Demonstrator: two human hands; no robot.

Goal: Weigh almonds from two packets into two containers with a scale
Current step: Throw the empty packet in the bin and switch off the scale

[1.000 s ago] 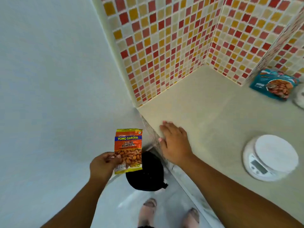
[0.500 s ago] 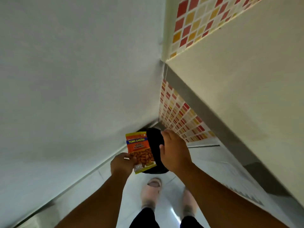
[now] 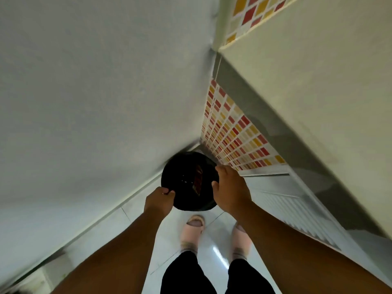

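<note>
Almond packet (image 3: pixel 197 179) lies inside the black bin (image 3: pixel 186 166) at the centre of the frame, seen only as a dim red-orange strip against the dark liner; no writing on it can be read. The left hand (image 3: pixel 158 200) sits at the bin's lower left rim with fingers curled and pinching the black edge. The right hand (image 3: pixel 230 188) is at the bin's right rim, thumb and fingers bent around the edge and gripping it. The bin stands on the white floor (image 3: pixel 137 221) in the corner where a plain white wall (image 3: pixel 95 92) meets a strip of red, orange and yellow mosaic tiles (image 3: pixel 231 134) under the counter (image 3: pixel 318 71) at the upper right. Lower centre, two feet in pink slippers (image 3: pixel 194 224) stand on the glossy floor below black trouser legs. Motion blur softens the whole frame.
</note>
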